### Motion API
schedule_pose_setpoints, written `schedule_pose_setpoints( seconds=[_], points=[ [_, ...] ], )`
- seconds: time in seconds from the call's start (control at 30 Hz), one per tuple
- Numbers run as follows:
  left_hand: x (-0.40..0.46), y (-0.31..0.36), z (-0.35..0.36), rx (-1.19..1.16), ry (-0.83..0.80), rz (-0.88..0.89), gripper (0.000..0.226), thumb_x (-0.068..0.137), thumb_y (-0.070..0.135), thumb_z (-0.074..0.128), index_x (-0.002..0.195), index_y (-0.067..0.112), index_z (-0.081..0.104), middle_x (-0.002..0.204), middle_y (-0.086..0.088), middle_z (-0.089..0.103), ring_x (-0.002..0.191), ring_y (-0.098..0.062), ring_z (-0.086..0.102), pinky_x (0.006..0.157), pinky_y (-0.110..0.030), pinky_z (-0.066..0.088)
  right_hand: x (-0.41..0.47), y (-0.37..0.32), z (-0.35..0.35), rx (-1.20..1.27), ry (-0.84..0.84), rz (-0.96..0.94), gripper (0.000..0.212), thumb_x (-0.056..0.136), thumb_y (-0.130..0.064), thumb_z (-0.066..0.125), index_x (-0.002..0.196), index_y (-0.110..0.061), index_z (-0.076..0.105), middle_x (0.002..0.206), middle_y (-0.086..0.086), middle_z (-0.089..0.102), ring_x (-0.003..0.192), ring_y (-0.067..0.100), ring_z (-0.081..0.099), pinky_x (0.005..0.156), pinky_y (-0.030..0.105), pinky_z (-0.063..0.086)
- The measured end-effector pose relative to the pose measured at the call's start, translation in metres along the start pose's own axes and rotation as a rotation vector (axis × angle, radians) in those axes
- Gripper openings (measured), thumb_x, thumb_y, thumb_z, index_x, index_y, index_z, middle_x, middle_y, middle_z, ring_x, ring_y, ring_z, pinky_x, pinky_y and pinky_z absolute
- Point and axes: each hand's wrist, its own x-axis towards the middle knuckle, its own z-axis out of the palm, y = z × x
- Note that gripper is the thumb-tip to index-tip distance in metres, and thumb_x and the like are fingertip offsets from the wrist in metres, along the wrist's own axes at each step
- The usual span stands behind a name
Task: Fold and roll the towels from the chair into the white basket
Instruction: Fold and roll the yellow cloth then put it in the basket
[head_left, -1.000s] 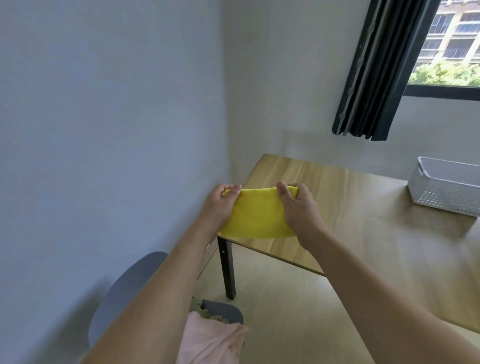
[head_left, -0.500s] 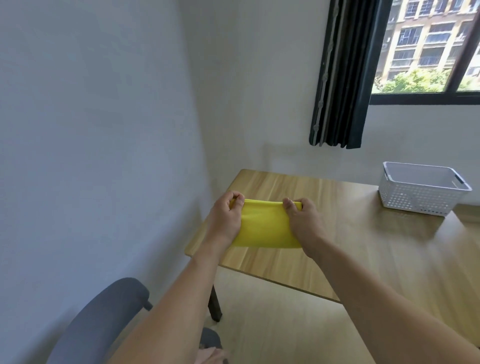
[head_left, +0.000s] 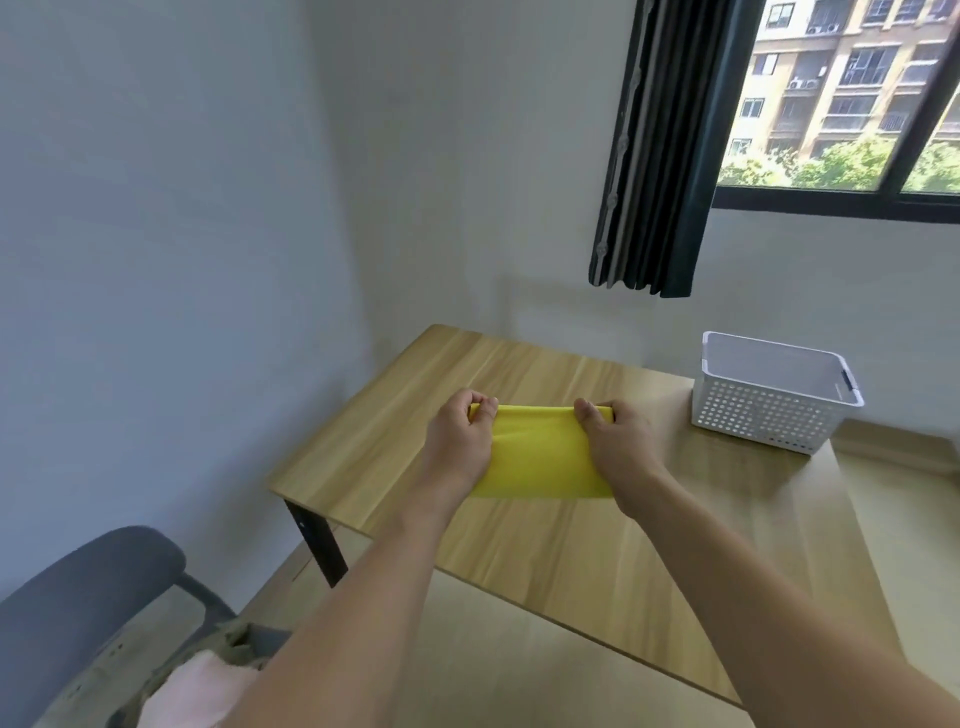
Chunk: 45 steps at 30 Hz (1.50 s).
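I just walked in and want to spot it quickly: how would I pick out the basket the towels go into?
Start at the wooden table under the window. The white basket stands near its far right corner, below the dark curtain. It is the only perforated container there.

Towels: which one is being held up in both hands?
The yellow towel, pinched at its top corners over the table; the pink towel and a greyish one lie on the chair.

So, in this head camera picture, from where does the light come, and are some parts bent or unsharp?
Head view: daylight enters by the window at upper right; the white basket throws a soft shadow on the table. The wide lens bends the curtain and window frame. The yellow towel is sharp; the chair and pink towel are softer.
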Motion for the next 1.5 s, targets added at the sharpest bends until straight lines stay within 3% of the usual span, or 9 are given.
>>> schedule_pose_setpoints(
  seconds=[0.1, 0.3, 0.63, 0.77, 0.93, 1.07, 1.2, 1.33, 1.5],
  points=[
    [-0.002, 0.017, 0.053, 0.001, -0.026, 0.001, 0.019, 0.097, 0.032, 0.051, 0.087, 0.017, 0.058, 0.073, 0.011, 0.054, 0.074, -0.014, 0.051, 0.066, -0.027, 0.034, 0.025, 0.021, -0.044, -0.004, 0.018, 0.013, 0.041, 0.094, -0.043, 0.052, 0.119, -0.010, 0.056, 0.117, 0.009, 0.055, 0.102, 0.026, 0.051, 0.084, 0.033, 0.039],
    [-0.012, 0.075, 0.162, 0.056, 0.025, 0.051, 0.020, 0.098, 0.031, 0.050, 0.087, 0.016, 0.058, 0.070, 0.012, 0.054, 0.065, -0.003, 0.049, 0.054, -0.014, 0.034, 0.086, 0.056, -0.151, -0.033, -0.008, -0.028, 0.032, 0.093, -0.039, 0.055, 0.104, -0.009, 0.061, 0.105, 0.009, 0.059, 0.094, 0.025, 0.053, 0.079, 0.033, 0.040],
    [-0.051, 0.139, 0.293, 0.041, 0.104, -0.093, 0.023, 0.098, 0.032, 0.050, 0.096, 0.011, 0.060, 0.083, 0.001, 0.062, 0.081, -0.021, 0.057, 0.066, -0.029, 0.037, 0.149, 0.092, -0.279, -0.106, -0.140, -0.058, 0.028, 0.093, -0.038, 0.057, 0.097, -0.011, 0.062, 0.093, 0.005, 0.059, 0.080, 0.018, 0.052, 0.067, 0.030, 0.036],
    [-0.047, 0.152, 0.340, 0.052, 0.098, -0.093, 0.022, 0.098, 0.031, 0.050, 0.095, 0.013, 0.060, 0.079, 0.006, 0.058, 0.077, -0.017, 0.053, 0.063, -0.027, 0.032, 0.177, 0.113, -0.314, -0.113, -0.134, -0.041, 0.032, 0.092, -0.040, 0.057, 0.104, -0.011, 0.063, 0.099, 0.007, 0.061, 0.088, 0.023, 0.054, 0.073, 0.030, 0.037],
    [-0.042, 0.179, 0.408, 0.017, 0.111, -0.137, 0.017, 0.097, 0.032, 0.051, 0.089, 0.019, 0.057, 0.074, 0.011, 0.055, 0.071, -0.008, 0.051, 0.061, -0.026, 0.033, 0.233, 0.127, -0.368, -0.129, -0.205, -0.054, 0.024, 0.091, -0.038, 0.060, 0.089, -0.014, 0.063, 0.088, 0.005, 0.061, 0.079, 0.019, 0.052, 0.070, 0.031, 0.038],
    [-0.023, 0.208, 0.455, -0.152, 0.172, -0.203, 0.020, 0.095, 0.033, 0.054, 0.085, 0.017, 0.058, 0.073, 0.007, 0.056, 0.066, -0.009, 0.048, 0.059, -0.023, 0.038, 0.284, 0.130, -0.408, -0.104, -0.303, -0.102, 0.024, 0.091, -0.037, 0.060, 0.093, -0.014, 0.064, 0.083, 0.000, 0.060, 0.075, 0.014, 0.052, 0.068, 0.030, 0.038],
    [-0.010, 0.227, 0.489, -0.327, 0.102, -0.270, 0.021, 0.093, 0.029, 0.060, 0.084, 0.011, 0.062, 0.073, 0.001, 0.054, 0.068, -0.014, 0.046, 0.064, -0.032, 0.040, 0.336, 0.126, -0.449, -0.084, -0.472, -0.057, 0.012, 0.092, -0.033, 0.060, 0.089, -0.022, 0.063, 0.092, 0.003, 0.063, 0.084, 0.018, 0.058, 0.070, 0.031, 0.047],
    [0.013, 0.228, 0.508, -0.295, 0.009, -0.273, 0.011, 0.088, 0.023, 0.067, 0.080, 0.015, 0.064, 0.072, 0.001, 0.057, 0.066, -0.016, 0.050, 0.063, -0.034, 0.043, 0.386, 0.122, -0.481, -0.065, -0.739, 0.049, 0.013, 0.096, -0.015, 0.055, 0.107, -0.019, 0.061, 0.103, 0.007, 0.060, 0.088, 0.018, 0.057, 0.070, 0.027, 0.048],
    [0.063, 0.230, 0.542, -0.144, -0.154, -0.229, 0.013, 0.085, 0.013, 0.070, 0.076, 0.013, 0.061, 0.075, -0.007, 0.061, 0.067, -0.018, 0.057, 0.064, -0.038, 0.052, 0.450, 0.123, -0.482, -0.378, -0.600, -0.147, 0.023, 0.094, -0.009, 0.052, 0.112, -0.020, 0.060, 0.115, 0.006, 0.058, 0.101, 0.021, 0.052, 0.080, 0.031, 0.043]
  ],
)
